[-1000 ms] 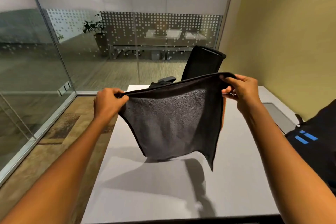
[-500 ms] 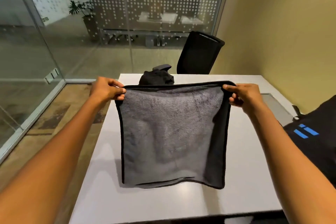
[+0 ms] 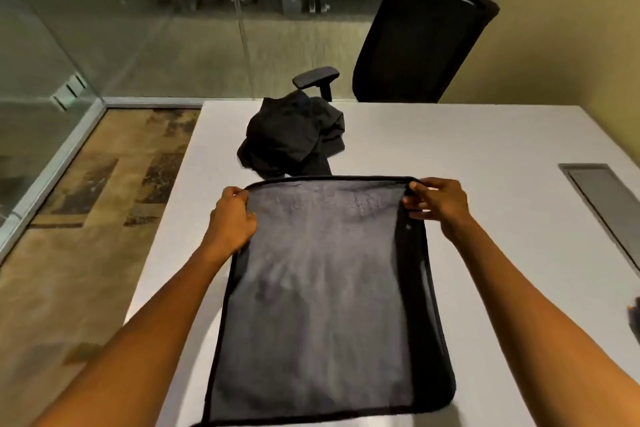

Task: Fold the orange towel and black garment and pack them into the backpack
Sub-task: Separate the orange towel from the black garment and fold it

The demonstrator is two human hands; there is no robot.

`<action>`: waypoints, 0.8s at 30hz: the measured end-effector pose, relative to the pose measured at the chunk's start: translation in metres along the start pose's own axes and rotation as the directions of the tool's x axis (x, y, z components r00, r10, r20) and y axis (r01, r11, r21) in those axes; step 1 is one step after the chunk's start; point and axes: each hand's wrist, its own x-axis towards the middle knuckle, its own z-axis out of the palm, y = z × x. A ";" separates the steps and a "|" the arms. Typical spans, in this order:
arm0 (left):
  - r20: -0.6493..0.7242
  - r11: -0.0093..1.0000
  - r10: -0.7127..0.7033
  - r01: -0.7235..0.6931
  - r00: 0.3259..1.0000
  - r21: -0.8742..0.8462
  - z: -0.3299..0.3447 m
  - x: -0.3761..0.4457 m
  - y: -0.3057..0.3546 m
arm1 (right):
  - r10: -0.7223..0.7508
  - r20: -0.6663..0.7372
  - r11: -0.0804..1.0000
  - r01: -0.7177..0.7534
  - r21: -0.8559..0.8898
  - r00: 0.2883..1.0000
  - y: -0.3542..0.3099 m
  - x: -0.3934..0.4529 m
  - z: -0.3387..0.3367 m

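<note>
A grey towel (image 3: 322,295) with a dark bound edge lies spread on the white table (image 3: 485,156), its long side running away from the person. Its face is a soft, napped grey, lighter down the middle and darker toward the right, where a broad dark band follows the edge. The corners are rounded, and the near edge sits close to the table's front edge. No orange shows on the side turned up.

The left hand (image 3: 232,218) has its grip closed on the far left corner, fingers curled over the edge with the thumb against the cloth. The right hand (image 3: 438,203) pinches the far right corner between thumb and fingertips, the remaining fingers bent loosely beneath. Both forearms reach in from the bottom of the view, on either side of the towel.

Just beyond the towel's far edge, a black garment (image 3: 294,135) sits in a crumpled heap on the table, with rumpled folds and one end trailing down toward the towel; whether the two touch is hard to tell. Behind the table stands a black office chair (image 3: 422,38) with one armrest showing. A grey metal panel (image 3: 602,198) is set into the tabletop at the right. At the far right edge a small dark shape (image 3: 634,319) pokes into view, too little of it to identify. Glass walls enclose the room on the left.
</note>
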 end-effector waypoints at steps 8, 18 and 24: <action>-0.020 0.999 0.005 -0.006 1.000 -0.046 0.067 0.060 -0.018 | -0.085 0.027 0.919 0.089 -0.385 0.996 0.046 0.085 0.051; 0.059 0.970 0.146 -0.154 0.988 0.189 0.131 0.061 -0.058 | -0.278 0.507 0.218 0.567 -0.794 0.816 0.115 0.049 0.135; -0.029 0.960 0.171 -0.159 0.985 0.231 0.138 0.060 -0.067 | -0.296 0.254 0.222 0.325 -0.919 0.921 0.120 0.088 0.089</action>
